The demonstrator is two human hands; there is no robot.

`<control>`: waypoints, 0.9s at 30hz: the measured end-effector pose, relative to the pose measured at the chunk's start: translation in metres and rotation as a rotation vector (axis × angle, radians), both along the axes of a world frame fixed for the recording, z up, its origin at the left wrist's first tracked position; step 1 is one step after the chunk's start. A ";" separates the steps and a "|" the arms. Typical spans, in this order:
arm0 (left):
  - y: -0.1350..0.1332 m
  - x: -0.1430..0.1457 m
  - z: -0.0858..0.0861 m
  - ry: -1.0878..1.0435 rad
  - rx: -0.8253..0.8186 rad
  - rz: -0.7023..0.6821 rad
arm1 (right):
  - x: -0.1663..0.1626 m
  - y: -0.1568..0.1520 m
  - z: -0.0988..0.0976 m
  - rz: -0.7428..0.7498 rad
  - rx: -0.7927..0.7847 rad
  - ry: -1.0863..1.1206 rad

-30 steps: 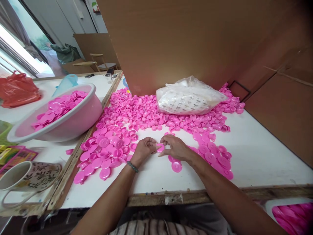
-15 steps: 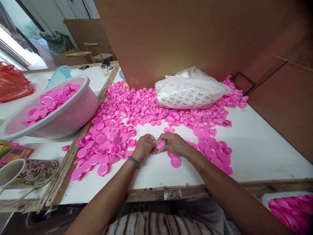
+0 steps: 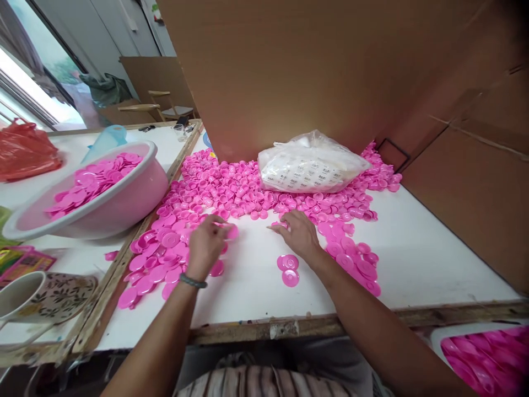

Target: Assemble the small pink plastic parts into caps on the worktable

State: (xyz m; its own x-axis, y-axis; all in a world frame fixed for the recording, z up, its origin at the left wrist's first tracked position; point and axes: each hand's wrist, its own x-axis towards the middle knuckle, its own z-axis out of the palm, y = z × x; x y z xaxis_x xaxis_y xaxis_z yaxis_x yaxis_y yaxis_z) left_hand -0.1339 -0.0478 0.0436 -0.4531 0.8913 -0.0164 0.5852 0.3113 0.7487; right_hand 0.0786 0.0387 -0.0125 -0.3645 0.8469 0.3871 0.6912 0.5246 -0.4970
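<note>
My left hand (image 3: 208,245), wearing a dark beaded bracelet, pinches a small round pink plastic piece (image 3: 233,231) at its fingertips. The hand is slightly blurred and hovers beside the left pile of pink toy saucers (image 3: 159,273). My right hand (image 3: 301,234) has its thumb and fingers apart around small pink toy cups (image 3: 280,225), partly hidden by the fingers; I see no firm grip. Below that hand, a few pink saucers (image 3: 290,277) lie on the white tabletop. More saucers (image 3: 357,263) spread to the right of my right forearm.
A heap of pink toy cups (image 3: 231,187) lines the back, with a clear plastic bag (image 3: 309,165) on top. Cardboard (image 3: 289,71) stands behind it. To the left are a pink basin (image 3: 128,204), a floral mug (image 3: 70,295) and a red bag (image 3: 28,149). A tub (image 3: 438,339) sits lower right.
My hands were together over a pink piece at the middle; now they are apart. The left has moved left with a pink piece, the right towards the cups. The view has shifted slightly.
</note>
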 end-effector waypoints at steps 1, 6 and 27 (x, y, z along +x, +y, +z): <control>-0.003 -0.012 0.010 0.148 -0.002 0.116 | -0.001 0.003 -0.001 -0.041 0.037 -0.036; -0.006 -0.018 0.025 0.596 0.095 0.301 | -0.007 0.012 -0.009 -0.013 -0.003 -0.084; 0.019 0.061 -0.047 0.440 0.269 -0.388 | 0.004 0.005 0.003 0.257 0.148 -0.284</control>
State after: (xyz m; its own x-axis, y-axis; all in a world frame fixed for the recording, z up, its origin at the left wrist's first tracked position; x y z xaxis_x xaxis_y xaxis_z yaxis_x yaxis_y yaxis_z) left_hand -0.0732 -0.0284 -0.0038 -0.0109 0.9389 0.3439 0.8875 -0.1494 0.4358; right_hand 0.0823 0.0440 -0.0092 -0.6667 0.6573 0.3513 0.6274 0.7494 -0.2115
